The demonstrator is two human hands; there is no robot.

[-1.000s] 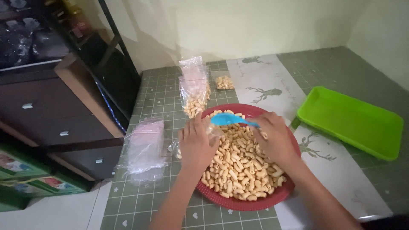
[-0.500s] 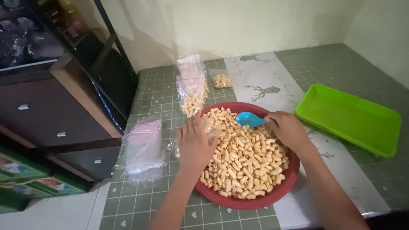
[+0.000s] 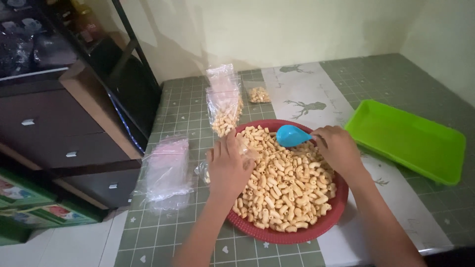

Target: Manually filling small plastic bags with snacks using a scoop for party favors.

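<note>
Far to the left of the left hand, low beside the dark drawer unit (image 3: 59, 148), stood green boxes (image 3: 29, 205) with coloured picture labels too blurred to make out. Nearer that hand, just to its left, a stack of clear plastic bags (image 3: 167, 170) with a pinkish tint lay on the green checked counter (image 3: 183, 111). Beyond the left hand's fingertips a clear bag (image 3: 225, 106) stood upright, its lower part filled with pale tube-shaped snacks; a smaller filled packet (image 3: 259, 95) lay flat behind it, near the wall.

The left hand (image 3: 226, 167) rested over the left rim of the red round basket (image 3: 287, 233), fingers together and pinching the mouth of a small clear bag (image 3: 243, 148) — how tightly could not be told. The basket was heaped with the same macaroni-shaped snacks (image 3: 284, 185).

The right hand (image 3: 339, 148) was closed around the handle of a blue scoop (image 3: 292, 135), whose bowl hung over the far side of the heap, between the two hands. Well to the right of that hand lay a bright green rectangular tray (image 3: 408, 141) — on the counter, apart from the basket.
</note>
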